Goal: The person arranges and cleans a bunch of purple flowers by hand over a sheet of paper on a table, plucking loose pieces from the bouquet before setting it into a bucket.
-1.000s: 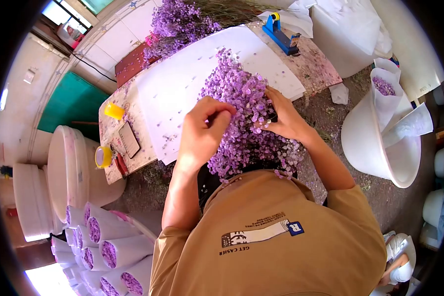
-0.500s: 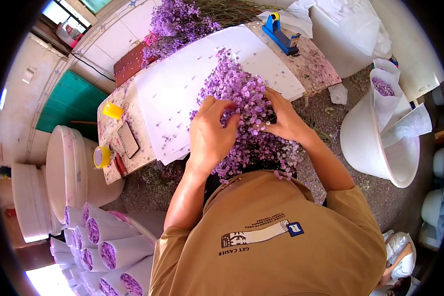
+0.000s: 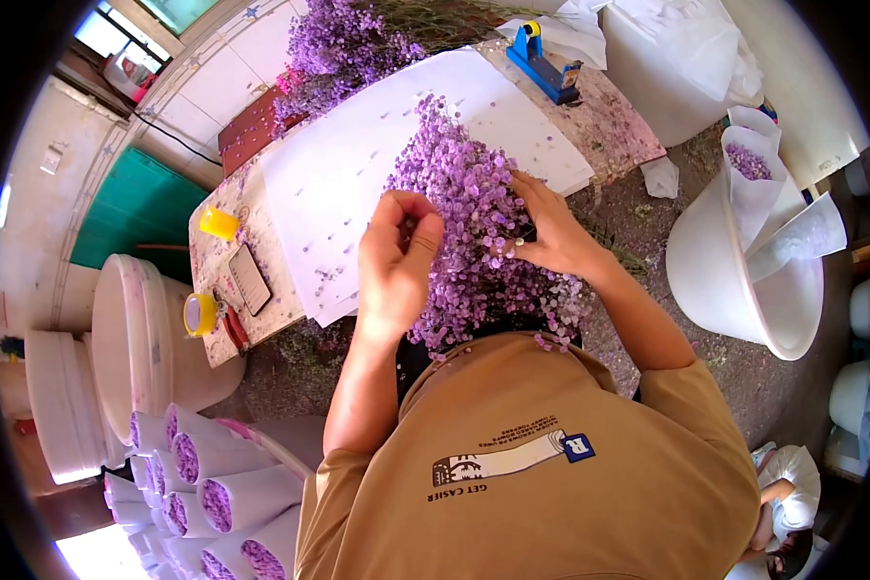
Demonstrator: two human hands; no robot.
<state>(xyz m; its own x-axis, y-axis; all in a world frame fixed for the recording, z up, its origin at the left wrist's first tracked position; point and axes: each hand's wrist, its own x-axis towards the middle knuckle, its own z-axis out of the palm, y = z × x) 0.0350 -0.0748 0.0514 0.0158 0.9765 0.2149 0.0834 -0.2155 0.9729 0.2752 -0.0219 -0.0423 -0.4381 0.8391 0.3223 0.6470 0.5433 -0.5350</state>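
Littered table, purple flowers, right fingers partly hidden

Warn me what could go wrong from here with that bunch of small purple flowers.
The left hand, close against the bunch of small purple flowers, may knock blossoms loose; some already dot the white paper sheets.
If the right hand loosens, the bunch could sag, as its lower part extends past the stained table.
The red-handled tool near the table's edge might get knocked off.
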